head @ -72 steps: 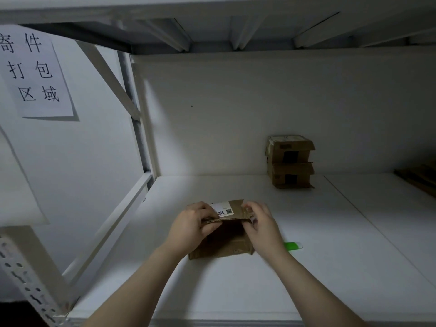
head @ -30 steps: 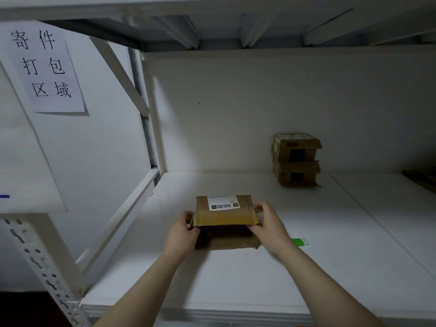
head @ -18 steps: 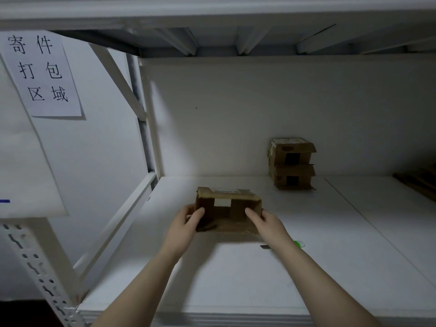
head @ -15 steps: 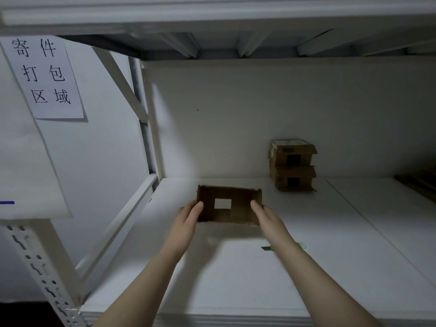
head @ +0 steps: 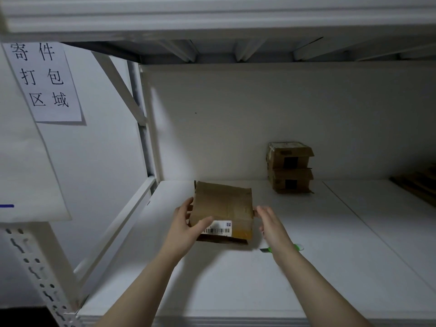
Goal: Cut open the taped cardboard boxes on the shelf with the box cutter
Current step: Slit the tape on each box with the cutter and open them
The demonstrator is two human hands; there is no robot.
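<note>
A brown taped cardboard box [head: 224,204] with a barcode label on its near face is tipped up over the white shelf board [head: 236,284]. My left hand [head: 186,228] grips its left side, thumb lying across the face beside the label. My right hand [head: 271,224] touches the box's right edge with nearly straight fingers. The green box cutter [head: 298,247] lies on the shelf just behind my right wrist, partly hidden by it. Neither hand holds it.
Two more taped boxes [head: 290,168] stand stacked against the back wall to the right. Dark flat cardboard [head: 417,185] lies at the far right. A paper sign [head: 44,81] hangs at left beside the rack's upright and diagonal brace. Another shelf runs close overhead.
The box has been rolled over between my hands: first its labelled top showed, then a side with a cut-out, now a face with a barcode label. The cutter has stayed put.
</note>
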